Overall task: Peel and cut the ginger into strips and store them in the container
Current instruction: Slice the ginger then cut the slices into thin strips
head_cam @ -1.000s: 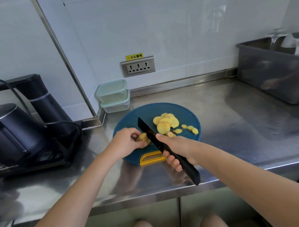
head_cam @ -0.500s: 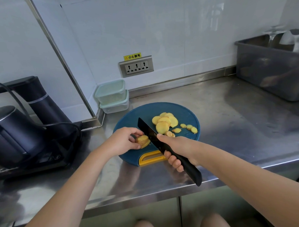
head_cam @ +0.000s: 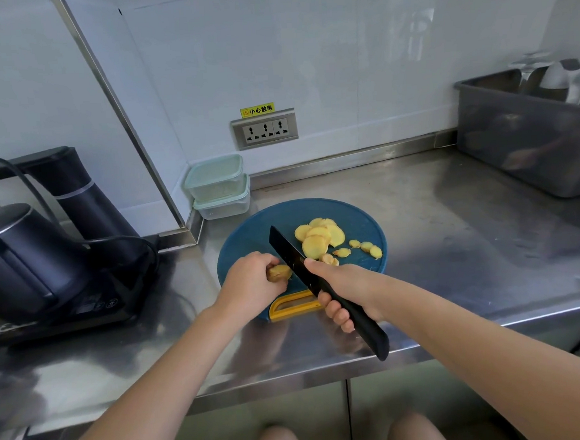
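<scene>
A round blue cutting board [head_cam: 358,217] with a yellow handle lies on the steel counter. My left hand [head_cam: 251,281] grips a small piece of ginger [head_cam: 279,273] at the board's near left. My right hand [head_cam: 344,284] holds a black knife [head_cam: 290,254] by its handle, index finger along the spine, the blade right beside the ginger piece. A pile of yellow ginger slices [head_cam: 319,238] lies to the right of the blade, with smaller bits [head_cam: 366,248] further right. Two stacked pale green containers [head_cam: 217,186] stand behind the board at the wall.
A black electric kettle set [head_cam: 44,250] with a cord fills the counter's left side. A grey plastic tub [head_cam: 524,136] stands at the right rear. A wall socket [head_cam: 264,129] is above the containers. The counter's front edge runs just below my hands.
The knife blade has shifted slightly against the ginger piece in small slicing motion. Both hands stay in nearly the same place; the slices on the board look unchanged.
</scene>
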Motion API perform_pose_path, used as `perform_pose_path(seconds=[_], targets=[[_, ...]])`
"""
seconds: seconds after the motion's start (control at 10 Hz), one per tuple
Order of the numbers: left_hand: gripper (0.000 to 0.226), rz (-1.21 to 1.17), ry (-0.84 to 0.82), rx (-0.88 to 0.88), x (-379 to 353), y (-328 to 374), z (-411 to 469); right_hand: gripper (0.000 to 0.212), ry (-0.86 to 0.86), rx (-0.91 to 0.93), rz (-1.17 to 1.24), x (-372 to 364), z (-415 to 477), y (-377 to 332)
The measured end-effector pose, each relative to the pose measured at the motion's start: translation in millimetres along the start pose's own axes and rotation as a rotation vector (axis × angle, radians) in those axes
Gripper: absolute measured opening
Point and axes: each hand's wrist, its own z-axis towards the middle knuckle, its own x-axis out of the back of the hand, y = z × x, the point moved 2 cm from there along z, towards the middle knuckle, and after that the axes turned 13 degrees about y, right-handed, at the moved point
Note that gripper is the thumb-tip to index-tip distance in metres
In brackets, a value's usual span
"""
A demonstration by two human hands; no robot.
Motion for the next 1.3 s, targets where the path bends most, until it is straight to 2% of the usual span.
perform_pose_path(seconds=[0.1,0.2,0.3,0.4,0.5,0.7,0.8,0.9,1.1,1.3], targets=[[0.019,0.02,0.083,0.1,-1.9,4.3,-1.4,0.058,0.015,0.004,-0.015,-1.9,-0.6,-1.4],[0.041,0.077,0.058,0.118,-4.8,5.1,-1.5,0.058,0.022,0.002,-0.017,-3.9,-3.8,-2.7],[0.058,0.017,-0.072,0.13,-4.6,-3.9,1.3,0.058,0.015,-0.013,-0.008,-4.3,-5.6,-1.0],[0.059,-0.134,-0.054,0.182,-4.2,-13.8,-1.2,0.058,0.025,-0.023,-0.027,-4.8,-6.7,-1.9],[0.048,-0.222,0.058,0.197,-6.6,-14.0,-9.1,0.06,0.041,-0.02,-0.04,-10.3,-6.7,-4.2],[0.035,-0.125,0.215,0.182,-11.2,-2.7,-19.2,0.06,0.046,-0.051,0.019,-25.8,-7.4,-2.8],[0.03,-0.078,0.241,0.17,-12.2,1.1,-21.2,0.06,0.053,-0.042,0.008,-22.4,-8.2,-2.6],[0.032,-0.103,0.192,0.154,-9.7,-3.8,-18.6,0.059,0.042,-0.025,-0.008,-17.7,-9.4,-3.0],[0.057,-0.212,0.053,0.063,-4.3,-25.4,-13.9,0.06,0.076,0.015,-0.087,-6.0,-6.0,-12.5],[0.043,-0.254,0.111,-0.072,-5.6,-30.6,-16.6,0.06,0.109,0.021,-0.168,-9.0,1.3,-19.7]])
